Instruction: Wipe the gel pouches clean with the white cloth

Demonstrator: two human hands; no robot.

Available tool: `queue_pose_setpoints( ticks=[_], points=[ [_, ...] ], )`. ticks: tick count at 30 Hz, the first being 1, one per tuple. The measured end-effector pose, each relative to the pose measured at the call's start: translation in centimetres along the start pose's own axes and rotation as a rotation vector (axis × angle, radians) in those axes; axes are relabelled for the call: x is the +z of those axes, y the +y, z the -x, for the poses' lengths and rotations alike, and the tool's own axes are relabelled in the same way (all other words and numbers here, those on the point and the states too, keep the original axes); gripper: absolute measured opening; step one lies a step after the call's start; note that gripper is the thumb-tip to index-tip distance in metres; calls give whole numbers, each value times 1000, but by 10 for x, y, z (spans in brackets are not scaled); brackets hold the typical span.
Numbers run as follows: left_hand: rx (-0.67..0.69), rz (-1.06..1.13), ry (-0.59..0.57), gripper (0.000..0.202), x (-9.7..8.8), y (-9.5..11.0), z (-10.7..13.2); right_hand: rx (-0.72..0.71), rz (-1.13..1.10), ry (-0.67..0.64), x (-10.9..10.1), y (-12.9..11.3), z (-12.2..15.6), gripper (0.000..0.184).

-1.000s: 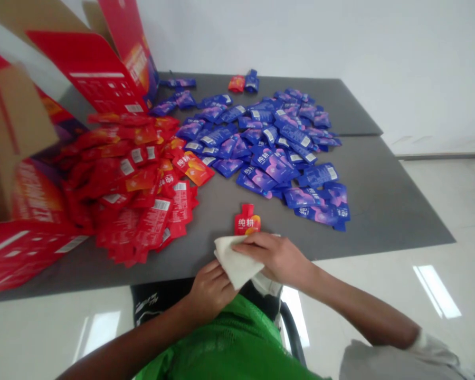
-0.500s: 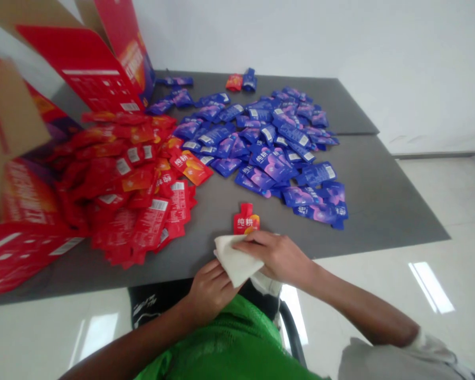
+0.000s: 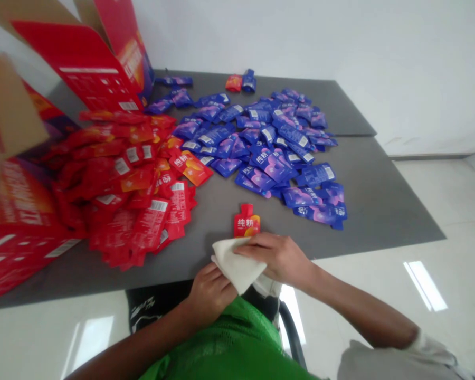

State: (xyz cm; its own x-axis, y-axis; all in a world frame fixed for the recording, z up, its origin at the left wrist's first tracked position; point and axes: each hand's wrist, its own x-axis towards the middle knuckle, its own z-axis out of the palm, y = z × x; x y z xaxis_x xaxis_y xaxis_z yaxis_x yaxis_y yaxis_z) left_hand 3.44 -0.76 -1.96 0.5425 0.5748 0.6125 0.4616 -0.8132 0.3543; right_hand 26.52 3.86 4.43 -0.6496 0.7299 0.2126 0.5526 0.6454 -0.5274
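Note:
A folded cream cloth [image 3: 239, 264] hangs over the table's front edge, between my two hands. My right hand [image 3: 282, 257] is closed on its right side, with the thumb and fingers pinching the top. Closed at the lower left of the cloth is my left hand [image 3: 214, 293], its fingertips partly hidden behind the fabric. Just beyond the cloth, a red spouted pouch [image 3: 246, 221] lies flat on the table, its lower end covered from view.
A heap of red pouches [image 3: 142, 179] lies to the left, beside open red cartons [image 3: 27, 195]. Many blue pouches [image 3: 269, 142] spread across the middle of the grey table [image 3: 383, 206]. One red pouch [image 3: 234, 83] and one blue pouch [image 3: 249, 80] sit at the back.
The cloth has dipped slightly toward me, and a little more of the single red pouch shows. Both hands keep their hold.

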Motion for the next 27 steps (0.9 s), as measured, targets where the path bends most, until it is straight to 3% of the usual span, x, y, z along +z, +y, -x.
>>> queue_pose_setpoints(
  ticks=[3, 7, 11, 16, 19, 23, 27],
  points=[
    [25, -2, -85, 29, -3, 0, -4, 121, 10, 11, 0, 22, -17, 40],
    [31, 2, -114, 32, -8, 0, -8, 221, 202, 36, -16, 50, -46, 46],
    [22, 9, -90, 31, -4, 0, -6, 145, 153, 78, -18, 29, -31, 45],
    [-1, 33, 26, 22, -1, 0, -4, 70, 12, -40, 3, -4, -1, 38],
    [1, 38, -39, 28, -3, 0, -7, 125, 8, -33, 5, 13, -17, 41],
    [12, 43, -64, 30, -6, 0, -11, 222, 198, 1, -11, 45, -52, 43],
    [6, 40, -77, 31, -4, 1, -7, 182, 169, 69, -18, 28, -43, 45]
  ],
)
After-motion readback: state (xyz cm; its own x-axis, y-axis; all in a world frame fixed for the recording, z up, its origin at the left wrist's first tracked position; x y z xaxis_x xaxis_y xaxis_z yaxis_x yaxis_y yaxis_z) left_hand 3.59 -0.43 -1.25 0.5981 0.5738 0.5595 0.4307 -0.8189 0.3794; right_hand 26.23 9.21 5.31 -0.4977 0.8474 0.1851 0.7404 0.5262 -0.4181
